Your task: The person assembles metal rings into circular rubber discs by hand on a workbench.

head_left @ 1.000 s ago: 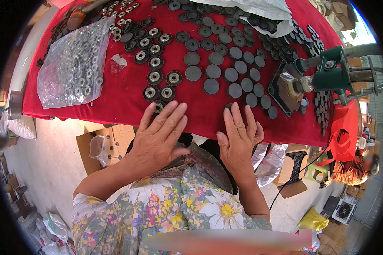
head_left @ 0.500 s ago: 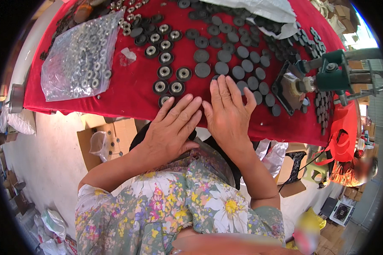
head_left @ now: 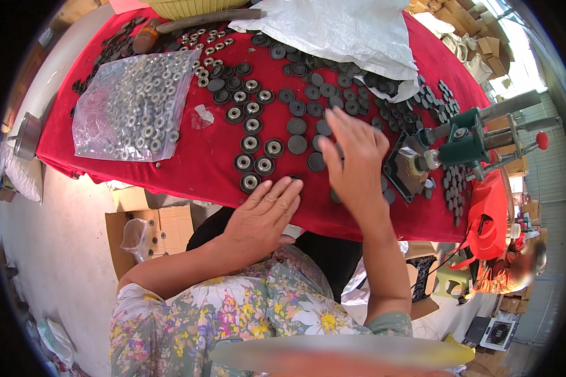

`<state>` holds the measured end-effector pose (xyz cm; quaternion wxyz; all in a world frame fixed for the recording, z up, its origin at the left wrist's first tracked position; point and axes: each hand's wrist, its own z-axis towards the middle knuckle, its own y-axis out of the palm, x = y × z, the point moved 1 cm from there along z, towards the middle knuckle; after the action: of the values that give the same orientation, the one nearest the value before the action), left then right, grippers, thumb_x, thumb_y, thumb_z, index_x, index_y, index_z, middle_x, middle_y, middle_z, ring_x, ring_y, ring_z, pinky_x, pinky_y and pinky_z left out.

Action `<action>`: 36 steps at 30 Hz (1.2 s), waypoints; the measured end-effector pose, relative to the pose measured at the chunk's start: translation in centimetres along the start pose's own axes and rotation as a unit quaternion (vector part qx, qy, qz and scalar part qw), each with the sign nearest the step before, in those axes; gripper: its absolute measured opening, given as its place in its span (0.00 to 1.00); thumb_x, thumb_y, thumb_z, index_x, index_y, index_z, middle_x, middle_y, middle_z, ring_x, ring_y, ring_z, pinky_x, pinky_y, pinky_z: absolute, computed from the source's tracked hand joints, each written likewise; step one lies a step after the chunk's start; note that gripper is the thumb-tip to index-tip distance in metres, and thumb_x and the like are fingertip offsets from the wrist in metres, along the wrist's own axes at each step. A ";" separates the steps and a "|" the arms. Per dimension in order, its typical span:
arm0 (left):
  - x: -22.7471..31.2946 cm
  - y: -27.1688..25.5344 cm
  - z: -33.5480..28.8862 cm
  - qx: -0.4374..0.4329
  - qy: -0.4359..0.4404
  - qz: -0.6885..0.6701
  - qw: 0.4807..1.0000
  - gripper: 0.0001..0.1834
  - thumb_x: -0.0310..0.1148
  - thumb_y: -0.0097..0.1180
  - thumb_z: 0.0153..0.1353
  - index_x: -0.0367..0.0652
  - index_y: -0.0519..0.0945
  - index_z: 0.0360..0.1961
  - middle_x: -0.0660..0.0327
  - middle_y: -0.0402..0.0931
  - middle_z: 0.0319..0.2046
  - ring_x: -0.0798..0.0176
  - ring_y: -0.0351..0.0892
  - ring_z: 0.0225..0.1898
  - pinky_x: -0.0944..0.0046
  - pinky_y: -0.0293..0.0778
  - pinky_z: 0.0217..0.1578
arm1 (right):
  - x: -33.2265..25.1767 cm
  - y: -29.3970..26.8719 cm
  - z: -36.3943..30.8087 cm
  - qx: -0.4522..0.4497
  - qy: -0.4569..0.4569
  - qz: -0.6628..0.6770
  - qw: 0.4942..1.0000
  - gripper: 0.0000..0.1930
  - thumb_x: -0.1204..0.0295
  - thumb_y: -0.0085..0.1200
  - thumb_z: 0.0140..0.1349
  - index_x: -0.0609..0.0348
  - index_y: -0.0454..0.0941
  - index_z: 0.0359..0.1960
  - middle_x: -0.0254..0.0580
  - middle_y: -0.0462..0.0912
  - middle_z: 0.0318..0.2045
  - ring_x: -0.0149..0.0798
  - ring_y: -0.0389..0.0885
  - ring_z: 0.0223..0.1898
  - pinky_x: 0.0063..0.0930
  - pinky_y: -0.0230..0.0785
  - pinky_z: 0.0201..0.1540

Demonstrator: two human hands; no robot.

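My left hand [head_left: 262, 217] lay flat, fingers spread, on the red table [head_left: 201, 166] edge. My right hand [head_left: 356, 160], open and empty, hovered over the dark round discs [head_left: 297, 135] beside the green press [head_left: 462, 141].

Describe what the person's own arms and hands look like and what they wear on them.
Both hands, the left hand and the right hand, are bare: no gloves, and no rings or watch that I can make out. The forearms are uncovered up to the elbows. Above that come short floral sleeves, pale with yellow, pink and green flowers.
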<state>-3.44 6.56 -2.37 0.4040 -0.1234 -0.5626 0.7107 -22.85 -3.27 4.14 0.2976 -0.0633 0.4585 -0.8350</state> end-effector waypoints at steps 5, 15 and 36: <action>0.4 0.0 1.4 0.014 0.006 -0.053 0.998 0.43 0.44 0.70 0.47 0.31 0.74 0.63 0.45 0.60 0.74 0.44 0.58 0.76 0.40 0.51 0.74 | 6.3 7.0 8.0 -0.041 0.078 0.123 0.988 0.16 0.66 0.63 0.63 0.55 0.84 0.51 0.44 0.84 0.54 0.47 0.80 0.56 0.45 0.64 0.59; -0.4 -2.4 0.3 0.052 0.006 -0.147 0.988 0.38 0.37 0.72 0.48 0.32 0.75 0.60 0.44 0.62 0.73 0.42 0.61 0.74 0.38 0.58 0.71 | 8.6 10.7 11.1 0.007 0.014 -0.007 1.000 0.12 0.68 0.65 0.60 0.54 0.88 0.44 0.46 0.87 0.41 0.49 0.84 0.48 0.45 0.70 0.52; -1.1 -3.0 -0.2 0.068 -0.048 -0.130 0.988 0.31 0.30 0.71 0.51 0.34 0.77 0.57 0.46 0.70 0.67 0.42 0.69 0.69 0.37 0.57 0.70 | -3.3 0.5 -4.7 -0.111 0.144 0.235 0.955 0.06 0.74 0.64 0.61 0.59 0.84 0.39 0.41 0.81 0.32 0.47 0.79 0.34 0.40 0.67 0.38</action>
<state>-1.29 6.07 -0.07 0.4732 0.0132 -0.5429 0.6937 -21.72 1.82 1.62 0.4073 0.1349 0.5886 -0.6852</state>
